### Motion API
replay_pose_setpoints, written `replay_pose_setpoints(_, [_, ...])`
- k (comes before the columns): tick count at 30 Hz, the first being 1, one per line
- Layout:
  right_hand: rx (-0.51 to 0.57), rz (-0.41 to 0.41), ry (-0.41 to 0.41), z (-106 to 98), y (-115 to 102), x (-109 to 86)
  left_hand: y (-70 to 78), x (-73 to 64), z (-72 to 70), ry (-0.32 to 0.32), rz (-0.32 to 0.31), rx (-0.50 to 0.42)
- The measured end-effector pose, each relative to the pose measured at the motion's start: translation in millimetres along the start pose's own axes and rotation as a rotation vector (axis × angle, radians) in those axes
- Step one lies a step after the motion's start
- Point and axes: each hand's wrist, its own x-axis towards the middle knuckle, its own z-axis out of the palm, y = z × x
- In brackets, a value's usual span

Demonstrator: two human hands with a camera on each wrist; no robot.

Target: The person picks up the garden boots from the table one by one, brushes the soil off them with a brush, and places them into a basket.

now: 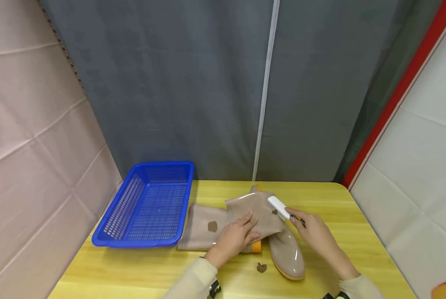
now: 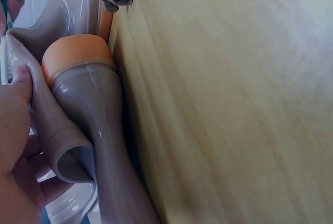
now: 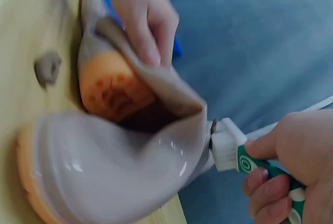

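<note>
Right hand [image 1: 317, 235] fingers clench the brush [image 1: 278, 207] handle, bristles on the taupe boot [image 1: 262, 220] shaft lying on the yellow table [image 1: 357, 232]. Left hand [image 1: 234, 238] presses the shaft flat. Best: short strokes, steady hold.

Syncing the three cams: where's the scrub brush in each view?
Head: brush, centre-right, on the folded boot shaft, gripped by the right hand.
Left wrist: only a green-and-white sliver at the far left edge, probably the brush.
Right wrist: lower right, bristles against the boot.
Shared landmark: the glossy taupe boot.
</note>
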Motion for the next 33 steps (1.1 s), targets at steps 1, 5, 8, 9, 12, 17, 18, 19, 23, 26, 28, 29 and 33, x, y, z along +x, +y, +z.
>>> replay_pose_setpoints(1, [-0.01, -0.002, 0.003, 0, -1, -5.0, 0.0, -0.1, -0.5, -0.002, -0.003, -0.005])
replay_pose_setpoints(5, [-0.056, -0.006, -0.019, -10, -11, -26.5, -1.3, 0.0, -2.4, -0.008, -0.019, -0.023])
replay_pose_setpoints(8, [-0.081, 0.006, -0.033, -19, -18, -37.0, -2.7, -0.2, -2.6, -0.007, -0.011, -0.028])
replay_pose_setpoints(9, [-0.094, 0.002, -0.027, -20, -19, -37.9, -3.0, -0.2, -2.4, -0.005, -0.008, -0.026])
replay_pose_setpoints(12, [-0.123, -0.02, 0.007, -14, -21, -33.1, -3.6, -1.1, -2.0, 0.003, -0.007, -0.017])
replay_pose_setpoints(17, [-0.137, -0.061, 0.094, 7, -20, -11.5, -2.0, -0.7, -0.3, 0.016, 0.007, -0.021])
replay_pose_setpoints(18, [-0.133, -0.069, 0.105, 9, -19, -7.0, -1.4, -0.3, 0.2, 0.017, 0.007, -0.024])
replay_pose_setpoints(19, [-0.126, -0.073, 0.111, 11, -19, -2.8, -0.6, 0.0, 0.7, 0.017, 0.008, -0.023])
replay_pose_setpoints(23, [-0.116, -0.063, 0.083, 11, -17, 1.0, 2.2, -0.4, 3.4, -0.007, 0.0, -0.02])
replay_pose_setpoints(26, [-0.127, -0.034, 0.058, 6, -19, -12.2, 2.8, -0.9, 4.8, -0.02, 0.0, -0.024])
replay_pose_setpoints(28, [-0.121, -0.008, 0.035, 2, -22, -25.3, 2.4, -0.8, 4.6, -0.016, -0.002, -0.03])
replay_pose_setpoints(29, [-0.12, 0.008, 0.026, -1, -23, -32.1, 2.0, -0.9, 4.3, -0.014, -0.001, -0.03])
replay_pose_setpoints(33, [-0.12, 0.081, -0.013, -10, -29, -54.5, 1.3, -0.6, 2.7, -0.009, 0.001, -0.03])
